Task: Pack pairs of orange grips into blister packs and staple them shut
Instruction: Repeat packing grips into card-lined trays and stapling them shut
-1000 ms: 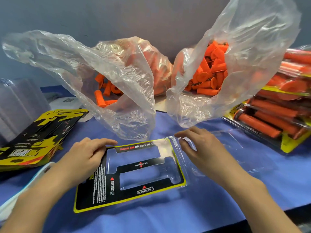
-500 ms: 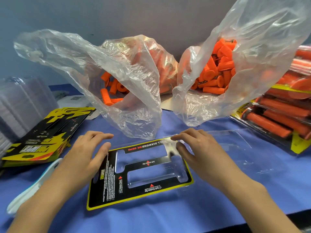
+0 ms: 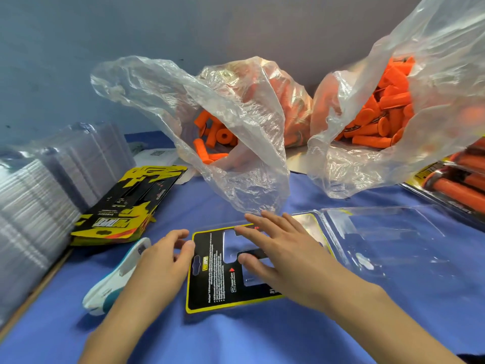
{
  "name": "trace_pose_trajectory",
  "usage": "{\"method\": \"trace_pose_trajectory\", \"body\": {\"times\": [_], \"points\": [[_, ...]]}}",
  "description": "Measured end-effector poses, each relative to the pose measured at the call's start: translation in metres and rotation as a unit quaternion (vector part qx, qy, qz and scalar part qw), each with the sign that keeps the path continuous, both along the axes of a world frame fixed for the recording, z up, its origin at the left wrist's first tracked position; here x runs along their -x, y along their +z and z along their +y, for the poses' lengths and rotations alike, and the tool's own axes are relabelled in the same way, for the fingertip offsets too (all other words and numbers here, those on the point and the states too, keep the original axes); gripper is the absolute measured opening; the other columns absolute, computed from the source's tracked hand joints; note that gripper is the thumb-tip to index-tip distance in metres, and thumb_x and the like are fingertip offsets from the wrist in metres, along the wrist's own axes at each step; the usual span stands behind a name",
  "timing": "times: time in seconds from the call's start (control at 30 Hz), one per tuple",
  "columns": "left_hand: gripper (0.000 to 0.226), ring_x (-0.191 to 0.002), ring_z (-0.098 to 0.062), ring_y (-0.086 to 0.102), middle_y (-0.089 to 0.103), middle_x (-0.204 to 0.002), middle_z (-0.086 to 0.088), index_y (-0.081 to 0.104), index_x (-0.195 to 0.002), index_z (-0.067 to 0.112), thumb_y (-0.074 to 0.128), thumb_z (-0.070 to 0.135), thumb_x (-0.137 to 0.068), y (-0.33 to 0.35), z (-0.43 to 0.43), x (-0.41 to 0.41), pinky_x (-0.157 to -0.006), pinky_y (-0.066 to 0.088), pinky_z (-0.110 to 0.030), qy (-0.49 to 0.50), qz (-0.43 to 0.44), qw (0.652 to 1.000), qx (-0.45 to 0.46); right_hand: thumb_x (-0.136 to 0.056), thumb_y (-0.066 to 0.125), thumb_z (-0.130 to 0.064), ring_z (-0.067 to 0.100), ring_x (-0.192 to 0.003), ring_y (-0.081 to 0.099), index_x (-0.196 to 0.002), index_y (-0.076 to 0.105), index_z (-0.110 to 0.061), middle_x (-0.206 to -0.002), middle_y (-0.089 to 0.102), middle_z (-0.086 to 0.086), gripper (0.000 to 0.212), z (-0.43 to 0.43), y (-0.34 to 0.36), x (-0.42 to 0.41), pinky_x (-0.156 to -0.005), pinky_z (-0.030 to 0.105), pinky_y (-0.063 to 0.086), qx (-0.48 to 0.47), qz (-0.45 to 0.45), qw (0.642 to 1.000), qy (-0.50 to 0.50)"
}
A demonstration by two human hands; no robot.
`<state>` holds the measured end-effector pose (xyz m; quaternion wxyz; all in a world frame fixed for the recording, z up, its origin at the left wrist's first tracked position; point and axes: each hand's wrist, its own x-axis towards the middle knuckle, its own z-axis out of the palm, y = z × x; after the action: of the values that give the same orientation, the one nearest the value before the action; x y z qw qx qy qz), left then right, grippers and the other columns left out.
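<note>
Right hand [image 3: 283,256] has been slid left and is now laid flat on the card [image 3: 210,287] in the open blister pack [image 3: 393,245] on the counter [image 3: 262,337], left hand [image 3: 162,261] rested loose-fingered at its edge, orange grips [image 3: 380,119] heaped in two bags [image 3: 249,179] behind.

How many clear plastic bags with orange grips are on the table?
2. The left bag lies just beyond the blister pack; the right bag beside it, farther right.
</note>
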<state>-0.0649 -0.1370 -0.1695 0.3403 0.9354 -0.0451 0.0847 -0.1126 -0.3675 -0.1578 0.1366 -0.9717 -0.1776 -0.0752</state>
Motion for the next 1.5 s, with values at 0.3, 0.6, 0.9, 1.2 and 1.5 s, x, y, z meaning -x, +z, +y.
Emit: {"method": "trace_pose_trajectory", "body": {"times": [0.3,0.6,0.9,1.2,1.5], "points": [[0.021,-0.038,-0.016,0.052,0.063,-0.055,0.008,0.061,-0.112,0.021,0.049,0.015,-0.097,-0.004,0.001,-0.004,-0.039,0.038,-0.017,-0.057,0.169,0.981,0.081,-0.095,0.023,-0.068,0.017,-0.152,0.004,-0.154,0.019,-0.040,-0.165,0.010,-0.006,0.065,0.003,-0.009,-0.003,-0.123,0.041,0.003,0.039,0.042,0.998,-0.017],[0.012,-0.036,-0.010,0.045,0.058,-0.048,0.001,0.057,-0.105,0.029,0.055,0.019,-0.098,-0.007,0.000,-0.001,-0.036,0.035,-0.020,-0.085,0.156,0.976,0.123,-0.096,0.027,-0.064,0.014,-0.149,0.011,-0.151,0.024,-0.039,-0.163,0.015,-0.007,0.060,0.003,-0.006,-0.001,-0.121,0.040,0.007,0.035,0.044,0.998,-0.021],[0.008,-0.040,-0.009,0.048,0.062,-0.054,0.008,0.054,-0.099,0.033,0.051,0.026,-0.100,-0.014,-0.003,-0.005,-0.036,0.037,-0.022,-0.067,0.138,0.983,0.104,-0.098,0.035,-0.060,0.013,-0.140,0.021,-0.148,0.032,-0.036,-0.154,0.028,-0.009,0.056,0.001,-0.006,-0.001,-0.120,0.037,0.011,-0.008,0.027,0.999,-0.015],[0.016,-0.043,-0.011,0.051,0.064,-0.060,0.009,0.057,-0.115,0.021,0.050,0.026,-0.101,-0.014,-0.001,-0.006,-0.035,0.036,-0.024,-0.061,0.151,0.980,0.111,-0.103,0.046,-0.032,0.016,-0.126,0.045,-0.137,0.055,-0.030,-0.136,0.055,-0.010,0.035,-0.020,0.010,0.002,-0.108,0.030,0.032,-0.080,-0.068,0.994,-0.030],[0.018,-0.042,-0.012,0.051,0.064,-0.059,0.010,0.059,-0.107,0.022,0.051,0.035,-0.099,-0.011,-0.003,-0.004,-0.036,0.037,-0.025,-0.058,0.147,0.981,0.110,-0.099,0.053,-0.018,0.029,-0.115,0.054,-0.120,0.067,-0.020,-0.121,0.064,0.000,0.026,-0.082,-0.002,0.010,-0.100,0.041,0.040,-0.073,-0.071,0.975,-0.200]]}}
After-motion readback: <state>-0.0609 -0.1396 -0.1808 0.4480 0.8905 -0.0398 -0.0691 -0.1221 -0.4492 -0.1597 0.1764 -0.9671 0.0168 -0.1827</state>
